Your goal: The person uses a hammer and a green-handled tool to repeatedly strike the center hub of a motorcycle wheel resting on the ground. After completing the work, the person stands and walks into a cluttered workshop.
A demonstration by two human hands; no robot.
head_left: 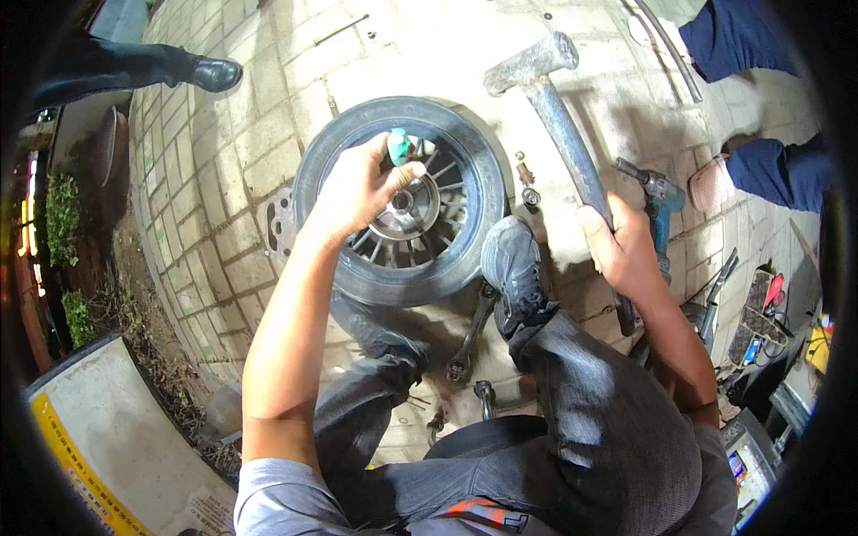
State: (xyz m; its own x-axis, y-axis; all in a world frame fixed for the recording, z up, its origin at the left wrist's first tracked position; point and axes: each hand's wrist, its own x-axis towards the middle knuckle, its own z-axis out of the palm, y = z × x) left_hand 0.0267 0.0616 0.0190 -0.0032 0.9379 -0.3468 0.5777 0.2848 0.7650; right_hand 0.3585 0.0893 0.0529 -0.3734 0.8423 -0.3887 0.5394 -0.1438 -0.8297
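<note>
Centrally, the left hand (pixel 362 186) grips a green object (pixel 399 147) — seemingly a handle — over the wheel (pixel 407 214); the right hand (pixel 623 243) grips a hammer (pixel 565 134).

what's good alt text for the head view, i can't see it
A person's right hand grips a hammer, while the left hand holds a small green object over a spoked wheel with its tyre, lying flat on paving. A teal impact wrench lies to the right.

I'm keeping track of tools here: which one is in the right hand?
The long-handled hammer. It is gripped in the right hand, whereas the teal power tool and the wrench nearest the wheel lie on the paving.
</note>
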